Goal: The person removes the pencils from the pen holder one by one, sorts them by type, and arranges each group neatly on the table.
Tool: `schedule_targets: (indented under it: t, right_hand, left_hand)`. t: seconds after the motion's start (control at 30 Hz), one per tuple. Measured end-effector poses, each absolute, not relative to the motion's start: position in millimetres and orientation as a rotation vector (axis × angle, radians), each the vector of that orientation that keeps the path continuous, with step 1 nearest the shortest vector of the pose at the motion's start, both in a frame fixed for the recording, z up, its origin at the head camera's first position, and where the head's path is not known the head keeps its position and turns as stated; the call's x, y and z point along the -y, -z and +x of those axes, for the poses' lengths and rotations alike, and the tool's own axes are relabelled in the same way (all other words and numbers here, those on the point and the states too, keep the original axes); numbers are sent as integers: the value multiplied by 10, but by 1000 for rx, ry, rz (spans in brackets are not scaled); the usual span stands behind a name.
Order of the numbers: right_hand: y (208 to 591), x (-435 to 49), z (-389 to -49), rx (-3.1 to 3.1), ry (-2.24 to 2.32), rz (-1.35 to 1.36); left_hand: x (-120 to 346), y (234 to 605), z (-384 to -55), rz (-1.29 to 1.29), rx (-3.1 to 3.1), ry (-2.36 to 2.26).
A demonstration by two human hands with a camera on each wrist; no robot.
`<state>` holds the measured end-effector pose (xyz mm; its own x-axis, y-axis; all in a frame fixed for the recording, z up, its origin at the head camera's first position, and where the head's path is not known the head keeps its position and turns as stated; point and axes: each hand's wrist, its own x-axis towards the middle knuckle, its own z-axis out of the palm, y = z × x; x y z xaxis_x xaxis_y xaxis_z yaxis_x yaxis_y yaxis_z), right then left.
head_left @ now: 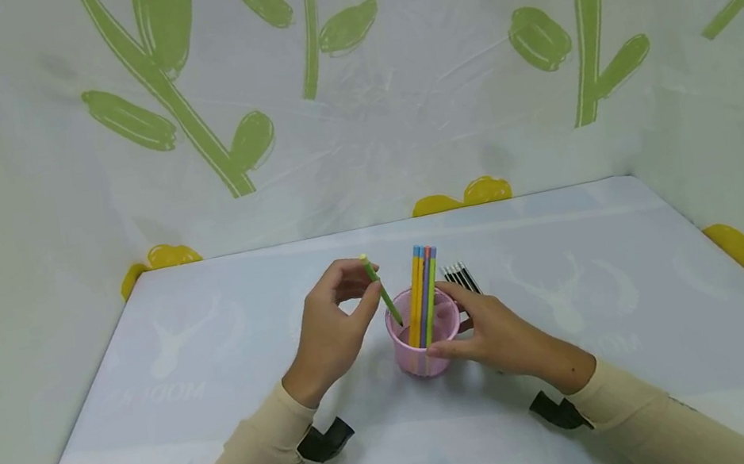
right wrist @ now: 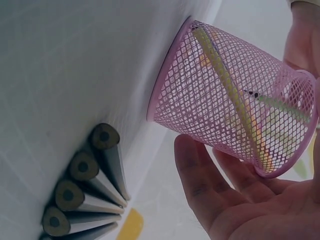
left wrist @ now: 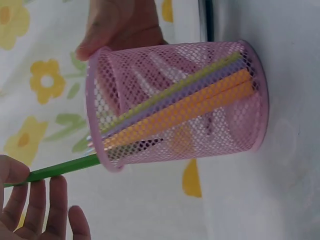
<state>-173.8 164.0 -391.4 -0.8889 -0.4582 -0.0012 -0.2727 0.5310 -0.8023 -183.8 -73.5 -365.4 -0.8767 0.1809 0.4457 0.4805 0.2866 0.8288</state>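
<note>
A pink mesh pen holder (head_left: 409, 361) stands upright on the table. My right hand (head_left: 506, 336) holds it from the right, thumb at the near side of the rim and fingers round the far side. Several pencils (head_left: 419, 305) in orange, purple and yellow-green lean inside it. My left hand (head_left: 328, 335) pinches a green pencil (head_left: 382, 292) between thumb and fingers at the holder's left. In the left wrist view, the green pencil (left wrist: 70, 166) slants past the rim, its dark tip inside the mesh and above the holder's bottom.
Several black pencils (head_left: 463, 278) lie side by side on the table behind the right hand; their sharpened-looking round ends (right wrist: 70, 195) show in the right wrist view. The pale table (head_left: 225, 310) ends at a curtain (head_left: 426, 111) printed with green leaves.
</note>
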Motion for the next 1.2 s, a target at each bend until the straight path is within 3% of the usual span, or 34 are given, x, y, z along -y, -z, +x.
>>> schedule_targets:
  t: [0.4,0.6,0.93,1.2]
  right_hand:
    - [3900,-1647,-1750,-2569,1267,-603]
    - [3914,-1645,-1739,-2567,1261,-604]
    - [3929,-1649,-1744,-2552,1281,-628]
    - [3925,-1641,-1743,-2563,1277,-628]
  left_hand:
    - [912,3490,-1834,-597,2120,1827]
    - [1026,3504,-1942,-458,2088,2001]
    - [1209,3742,-2217,-171,2243,2097]
    - [1251,3943,-2334,-109,2590,1983]
